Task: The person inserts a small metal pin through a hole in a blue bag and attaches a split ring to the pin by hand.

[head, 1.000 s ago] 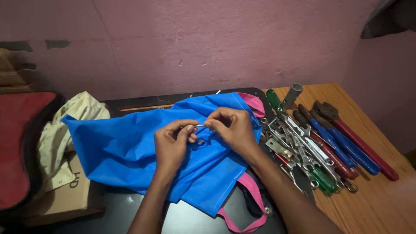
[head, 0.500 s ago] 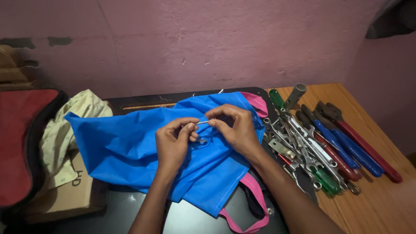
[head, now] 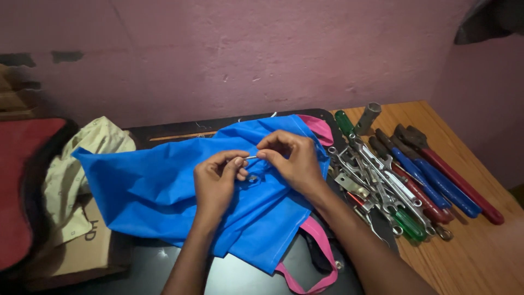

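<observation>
Two hands: both work together over the middle of a blue fabric bag (head: 164,191), fingertips almost meeting
Left hand (head: 218,183): fingers curled in, thumb and forefinger pinched on one end of a small thin metal pin (head: 250,157)
Right hand (head: 289,158): fingers bent, thumb and forefinger closed on the other end of the same pin, just above the cloth
Metal ring (head: 252,178): a small shiny fitting sits on the bag just below the pin; what kind it is I cannot tell
Bag: lies spread and crumpled on the dark surface (head: 229,278), pink handles (head: 316,257) trailing toward the near edge
Tools (head: 393,180): spanners, pliers and screwdrivers with red, blue and green grips lie in a row on the wooden surface (head: 480,257) to the right, well apart from the hands
Left side: a pale cloth (head: 71,164) over a cardboard box (head: 82,246), beside a red cushion (head: 22,180)
Progress: the pin is held between both hands and not yet set into the cloth, so the fitting work looks to be in its early part, with the tools untouched
</observation>
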